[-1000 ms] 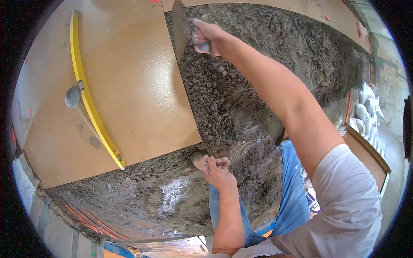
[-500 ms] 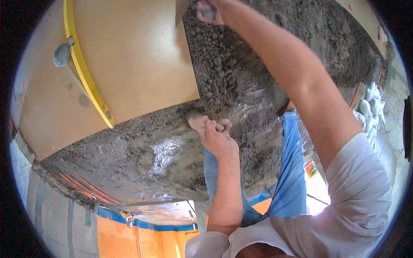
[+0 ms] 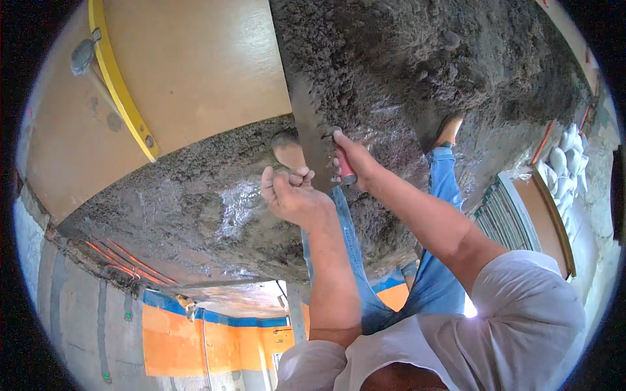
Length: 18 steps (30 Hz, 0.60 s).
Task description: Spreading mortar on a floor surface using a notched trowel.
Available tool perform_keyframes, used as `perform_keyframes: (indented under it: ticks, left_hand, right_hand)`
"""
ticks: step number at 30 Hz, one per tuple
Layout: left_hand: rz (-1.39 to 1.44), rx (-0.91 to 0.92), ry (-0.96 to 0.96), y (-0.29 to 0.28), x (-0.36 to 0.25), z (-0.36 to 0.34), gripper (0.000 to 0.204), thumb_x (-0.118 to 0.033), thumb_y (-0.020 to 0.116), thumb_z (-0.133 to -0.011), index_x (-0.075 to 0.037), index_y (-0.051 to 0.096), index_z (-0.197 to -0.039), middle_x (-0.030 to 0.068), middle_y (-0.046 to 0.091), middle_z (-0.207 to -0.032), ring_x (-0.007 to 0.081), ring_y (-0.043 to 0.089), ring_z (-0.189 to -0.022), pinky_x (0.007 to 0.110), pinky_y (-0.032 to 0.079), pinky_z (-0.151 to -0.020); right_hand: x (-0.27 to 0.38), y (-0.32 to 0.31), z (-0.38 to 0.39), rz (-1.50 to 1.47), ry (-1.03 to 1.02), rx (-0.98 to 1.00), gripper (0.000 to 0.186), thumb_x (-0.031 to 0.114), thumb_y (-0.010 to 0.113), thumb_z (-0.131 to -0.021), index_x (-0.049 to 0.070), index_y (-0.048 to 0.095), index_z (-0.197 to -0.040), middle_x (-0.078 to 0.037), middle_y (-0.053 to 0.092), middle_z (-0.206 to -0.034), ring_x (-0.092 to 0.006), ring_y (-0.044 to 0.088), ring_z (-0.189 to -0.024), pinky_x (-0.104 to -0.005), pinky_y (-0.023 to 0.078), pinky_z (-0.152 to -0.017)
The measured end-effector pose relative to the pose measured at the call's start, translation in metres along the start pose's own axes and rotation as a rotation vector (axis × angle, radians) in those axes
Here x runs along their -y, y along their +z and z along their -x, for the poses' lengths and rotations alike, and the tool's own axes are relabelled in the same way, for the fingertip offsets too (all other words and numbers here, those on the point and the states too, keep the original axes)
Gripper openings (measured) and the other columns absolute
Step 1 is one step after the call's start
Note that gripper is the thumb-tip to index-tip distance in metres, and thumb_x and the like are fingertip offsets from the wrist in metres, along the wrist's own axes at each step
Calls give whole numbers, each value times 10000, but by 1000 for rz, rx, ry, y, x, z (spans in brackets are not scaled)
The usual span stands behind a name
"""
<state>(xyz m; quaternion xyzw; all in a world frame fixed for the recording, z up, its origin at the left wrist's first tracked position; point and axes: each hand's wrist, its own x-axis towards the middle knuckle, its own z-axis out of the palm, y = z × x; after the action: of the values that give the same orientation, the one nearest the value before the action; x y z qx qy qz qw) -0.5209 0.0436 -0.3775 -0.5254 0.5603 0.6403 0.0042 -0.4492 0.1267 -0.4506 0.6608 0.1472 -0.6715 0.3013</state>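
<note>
My right hand (image 3: 355, 159) is closed around the red handle (image 3: 345, 167) of a plastering trowel, whose long grey blade (image 3: 311, 127) stands beside the corner of a laid beige tile (image 3: 202, 65). My left hand (image 3: 291, 194) is held near the blade's lower end, palm up, fingers loosely bent and apart, with nothing seen in it. Wet, lumpy grey mortar (image 3: 385, 72) spreads beyond the tile edge and around my feet. My left foot (image 3: 289, 151) is close to the blade and my right foot (image 3: 448, 132) is farther right, both smeared with mortar.
On the tiles lie a yellow spirit level (image 3: 120, 88) and a rubber mallet (image 3: 83, 57). A stack of tiles (image 3: 505, 215) leans at the right, near white bags (image 3: 566, 163). Orange conduits (image 3: 130, 260) rise by the left wall, and another orange conduit (image 3: 542, 142) stands at the right.
My right hand has come back from the far tile edge toward my body, bringing the trowel beside my left hand. The left hand has shifted slightly left and its fingers have loosened.
</note>
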Motion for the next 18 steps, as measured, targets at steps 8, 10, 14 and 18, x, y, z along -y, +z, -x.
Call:
perform_keyframes:
  ticks: [8, 10, 14, 18]
  left_hand:
    - [45, 64, -57, -6, 10, 1, 389, -42, 515, -772, 11, 453, -1151, 54, 515, -654, 169, 523, -565, 312, 454, -558]
    - [41, 63, -73, -4, 11, 6, 399, -37, 509, -773, 16, 447, -1164, 48, 502, -643, 168, 518, -564, 311, 454, -559]
    - [10, 157, -118, -14, 25, 8, 409, -44, 503, -781, 20, 443, -1181, 26, 462, -621, 148, 485, -550, 305, 443, -551]
    - [30, 111, -129, 0, 34, 23, 411, -54, 504, -782, 16, 443, -1183, 11, 443, -615, 141, 466, -552, 299, 426, -542]
  right_hand:
    - [16, -34, 49, 285, -75, -38, 486, 570, 473, -889, 135, 480, -672, 5, 459, -532, -126, 469, -418, -289, 405, -383]
    - [39, -37, 74, 519, -229, -78, 492, 559, 463, -899, 133, 478, -656, 1, 461, -533, -119, 474, -425, -278, 395, -381]
    - [102, -7, 51, 303, -394, 63, 508, 539, 512, -875, 55, 501, -720, -37, 474, -529, -164, 480, -408, -330, 413, -375]
    - [130, -16, 0, 299, -469, -22, 524, 543, 547, -850, 56, 505, -660, -44, 471, -516, -171, 473, -421, -340, 417, -397]
